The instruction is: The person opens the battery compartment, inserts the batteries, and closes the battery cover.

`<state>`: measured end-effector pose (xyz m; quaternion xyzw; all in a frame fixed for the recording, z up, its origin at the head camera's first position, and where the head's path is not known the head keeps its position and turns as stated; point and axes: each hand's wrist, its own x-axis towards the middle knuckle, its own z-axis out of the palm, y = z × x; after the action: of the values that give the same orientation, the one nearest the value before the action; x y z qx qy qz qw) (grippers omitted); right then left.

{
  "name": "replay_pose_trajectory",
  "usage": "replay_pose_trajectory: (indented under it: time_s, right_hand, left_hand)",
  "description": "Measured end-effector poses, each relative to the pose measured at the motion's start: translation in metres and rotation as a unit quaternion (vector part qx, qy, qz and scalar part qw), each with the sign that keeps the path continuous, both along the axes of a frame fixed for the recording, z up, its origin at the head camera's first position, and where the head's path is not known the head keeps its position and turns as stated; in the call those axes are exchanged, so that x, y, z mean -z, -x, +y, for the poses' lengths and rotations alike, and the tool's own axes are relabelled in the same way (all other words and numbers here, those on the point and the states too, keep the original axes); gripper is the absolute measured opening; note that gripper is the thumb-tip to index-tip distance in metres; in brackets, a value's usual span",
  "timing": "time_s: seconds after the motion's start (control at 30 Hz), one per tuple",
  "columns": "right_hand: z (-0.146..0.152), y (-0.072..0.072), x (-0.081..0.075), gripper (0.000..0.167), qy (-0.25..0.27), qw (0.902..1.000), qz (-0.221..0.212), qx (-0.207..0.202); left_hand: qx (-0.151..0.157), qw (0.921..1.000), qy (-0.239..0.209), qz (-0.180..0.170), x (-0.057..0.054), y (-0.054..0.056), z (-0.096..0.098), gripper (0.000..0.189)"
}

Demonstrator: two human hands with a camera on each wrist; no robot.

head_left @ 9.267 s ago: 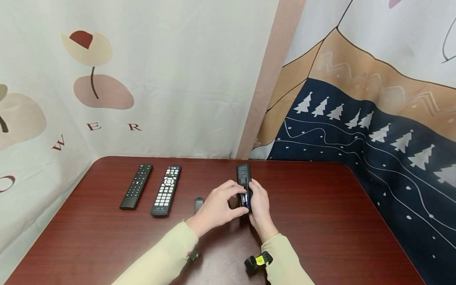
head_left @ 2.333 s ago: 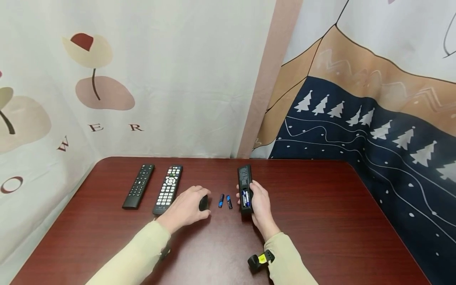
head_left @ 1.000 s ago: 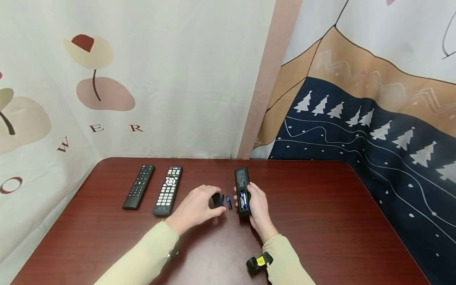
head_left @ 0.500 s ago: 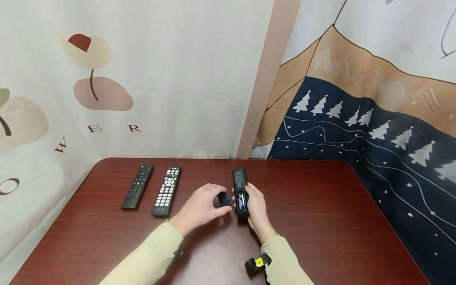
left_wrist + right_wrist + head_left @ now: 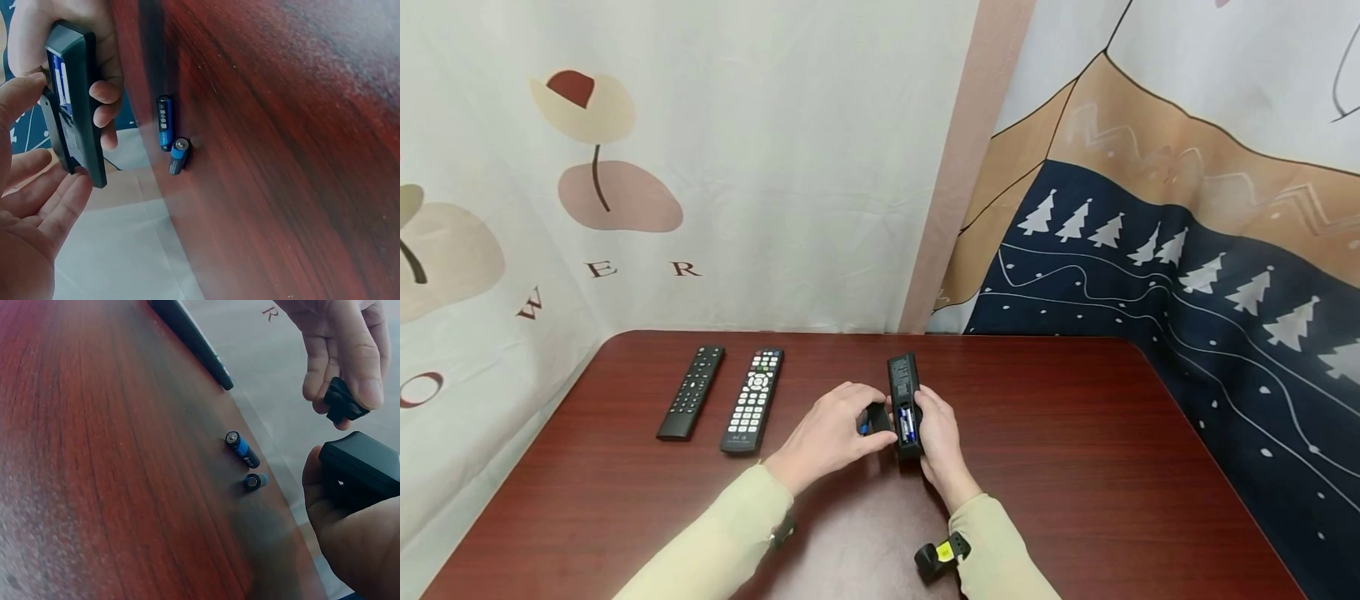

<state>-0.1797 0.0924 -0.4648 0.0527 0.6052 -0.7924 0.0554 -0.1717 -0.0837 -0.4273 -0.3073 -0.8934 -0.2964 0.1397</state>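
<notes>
Over reddish-brown table [image 5: 1075, 467], held remote [image 5: 903, 380], printed cloth [image 5: 805, 167] behind

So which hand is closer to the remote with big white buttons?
Left. The left hand is beside the white-buttoned remote, on its right; the right hand is farther right, gripping the open remote.

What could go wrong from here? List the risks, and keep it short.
1. The uncovered batteries sit in the held remote; if the right hand tips it, they might drop out.
2. The left hand pinches the cover, not yet fitted; it could slip or go on crooked.
3. Two loose batteries lie on the table; a knock could set them rolling.
</notes>
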Motion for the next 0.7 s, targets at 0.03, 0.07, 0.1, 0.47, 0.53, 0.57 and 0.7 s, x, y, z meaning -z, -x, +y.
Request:
replay_pose_trajectory:
  time_s: [0.03, 0.07, 0.1, 0.47, 0.53, 0.57, 0.7]
  right_hand:
    - [-0.0005, -0.0001, -0.0001, 0.044, 0.000, 1.0000, 0.001, 0.002]
    - [-0.0008, -0.0006, -0.0005, 0.044, -0.003, 1.0000, 0.003, 0.005]
    - [-0.0011, -0.0011, -0.0007, 0.044, -0.005, 1.0000, 0.004, 0.007]
    - [-0.0030, -0.0033, -0.0025, 0.047, -0.017, 0.9998, -0.003, 0.010]
    - [-0.0035, -0.0036, -0.0025, 0.046, -0.014, 0.9998, -0.003, 0.010]
    - [-0.0036, -0.0039, -0.0025, 0.046, -0.014, 0.9999, -0.002, 0.010]
    - [-0.0042, -0.0032, -0.0017, 0.046, -0.014, 0.9999, -0.001, 0.010]
  left_hand:
    - [0.001, 1.0000, 0.001, 0.004, 0.0001, 0.0002, 0.0004, 0.041]
    - [0.002, 1.0000, 0.002, 0.009, 0.0003, 0.0004, 0.0008, 0.041]
    - [0.002, 0.9999, 0.003, 0.012, 0.0004, 0.0008, 0.0011, 0.041]
    - [0.009, 0.9998, 0.001, 0.016, 0.0015, 0.0009, 0.0051, 0.041]
    - [0.011, 0.9998, 0.000, 0.016, 0.0016, 0.0008, 0.0059, 0.041]
    - [0.012, 0.9998, 0.000, 0.017, 0.0015, 0.0007, 0.0064, 0.042]
    - [0.016, 0.9995, 0.000, 0.027, -0.0001, 0.0006, 0.0082, 0.043]
